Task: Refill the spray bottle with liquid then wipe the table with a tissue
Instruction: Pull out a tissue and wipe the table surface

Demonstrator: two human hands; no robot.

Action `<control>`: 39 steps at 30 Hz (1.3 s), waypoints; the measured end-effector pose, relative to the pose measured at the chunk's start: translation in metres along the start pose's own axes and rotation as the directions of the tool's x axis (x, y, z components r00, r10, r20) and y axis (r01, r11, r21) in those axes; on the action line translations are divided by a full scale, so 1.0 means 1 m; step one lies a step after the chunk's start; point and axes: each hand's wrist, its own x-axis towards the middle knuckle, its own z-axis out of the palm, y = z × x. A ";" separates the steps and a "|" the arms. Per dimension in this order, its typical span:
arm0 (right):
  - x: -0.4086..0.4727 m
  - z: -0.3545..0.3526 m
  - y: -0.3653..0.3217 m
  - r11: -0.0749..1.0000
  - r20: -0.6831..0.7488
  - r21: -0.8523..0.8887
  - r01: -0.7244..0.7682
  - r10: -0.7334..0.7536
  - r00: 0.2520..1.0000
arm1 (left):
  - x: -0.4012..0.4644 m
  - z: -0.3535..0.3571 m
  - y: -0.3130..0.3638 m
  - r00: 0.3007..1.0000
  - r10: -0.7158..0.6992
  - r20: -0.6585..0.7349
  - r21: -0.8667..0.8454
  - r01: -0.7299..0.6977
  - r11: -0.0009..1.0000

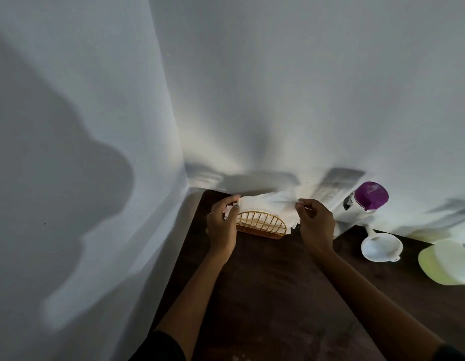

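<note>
White tissue (267, 208) is stretched between both hands above the gold wire holder (262, 225) at the back of the dark bench (265, 282). The left hand (222, 225) pinches its left edge, the right hand (316, 222) its right; each grip is closed on tissue. The tissue is blurred, and the holder hides its lower part. Both forearms reach forward.

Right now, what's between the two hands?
In the head view, a white tissue stretches between the left hand and the right hand, each pinching one end, above the gold wire holder.
</note>
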 end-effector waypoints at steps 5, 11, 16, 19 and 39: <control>-0.004 -0.001 0.005 1.000 0.002 0.022 0.001 -0.001 1.000 | -0.003 0.003 0.019 0.966 0.258 0.007 0.173 -0.255 0.951; -0.010 -0.004 0.001 0.997 -0.039 0.078 0.014 -0.011 0.999 | -0.001 0.019 0.030 0.892 0.372 0.258 0.485 -0.452 0.749; -0.008 -0.005 0.000 0.995 -0.042 0.098 0.023 -0.019 0.999 | 0.002 0.027 0.034 0.889 0.373 0.267 0.558 -0.458 0.692; -0.008 -0.006 -0.002 0.995 -0.029 0.096 0.035 -0.032 0.999 | 0.003 0.030 0.037 0.899 0.367 0.240 0.572 -0.436 0.695; -0.004 -0.024 -0.029 0.976 0.248 0.031 0.215 -0.216 0.944 | 0.018 0.019 0.037 0.887 0.128 0.444 0.622 -0.408 0.668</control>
